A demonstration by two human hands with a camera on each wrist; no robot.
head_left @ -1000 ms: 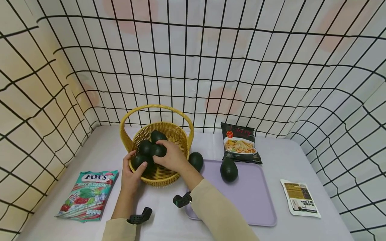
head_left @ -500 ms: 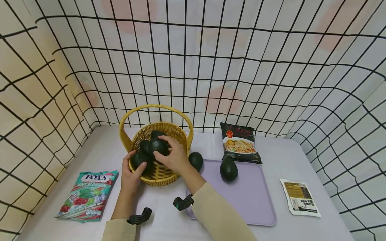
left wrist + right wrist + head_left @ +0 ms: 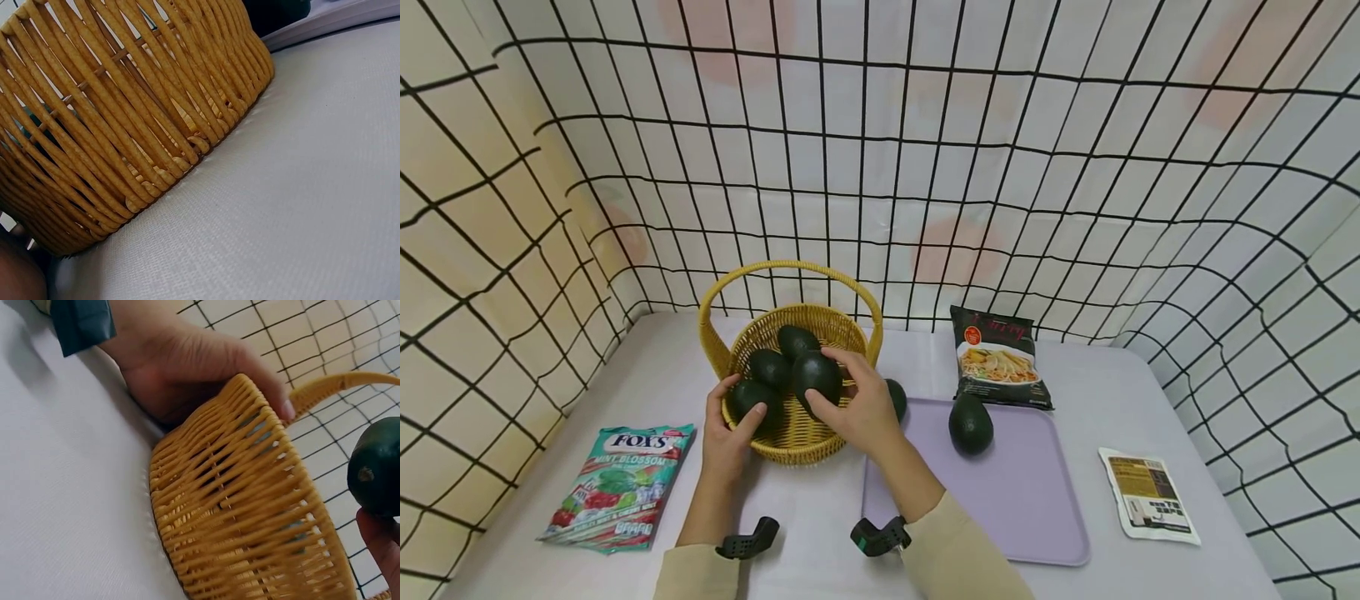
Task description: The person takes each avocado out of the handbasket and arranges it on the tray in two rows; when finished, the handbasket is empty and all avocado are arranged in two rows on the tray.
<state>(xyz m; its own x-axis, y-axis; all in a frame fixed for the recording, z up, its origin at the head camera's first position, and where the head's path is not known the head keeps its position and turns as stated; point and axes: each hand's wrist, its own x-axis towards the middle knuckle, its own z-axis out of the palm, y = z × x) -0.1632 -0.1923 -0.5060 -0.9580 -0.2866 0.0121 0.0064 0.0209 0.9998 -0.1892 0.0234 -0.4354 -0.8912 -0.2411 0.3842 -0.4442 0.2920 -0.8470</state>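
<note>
In the head view, my right hand (image 3: pixel 868 408) pinches a dark green avocado (image 3: pixel 817 377) between thumb and fingers, over the right part of a yellow wicker basket (image 3: pixel 793 454). The right wrist view shows this avocado (image 3: pixel 378 465) above the rim. My left hand (image 3: pixel 724 437) grips the basket's left front rim, its thumb hooked over the edge. Inside lie a back avocado (image 3: pixel 797 341), a middle avocado (image 3: pixel 768 368) and a front avocado (image 3: pixel 757 408) beside the left thumb. The left wrist view has only the woven wall (image 3: pixel 144 106) and tablecloth.
Right of the basket is a lilac tray (image 3: pixel 1015 517) bearing an avocado (image 3: pixel 972 427). Another avocado (image 3: pixel 897 398), partly behind my right hand, sits between tray and basket. A black noodle packet (image 3: pixel 1000 358), a candy bag (image 3: pixel 617 492) and a small white-brown pouch (image 3: pixel 1148 496) lie around. Black netting (image 3: pixel 865 137) encloses the table.
My right hand has lifted the avocado from among the others and moved it right and toward me. The left hand stays on the basket rim.
</note>
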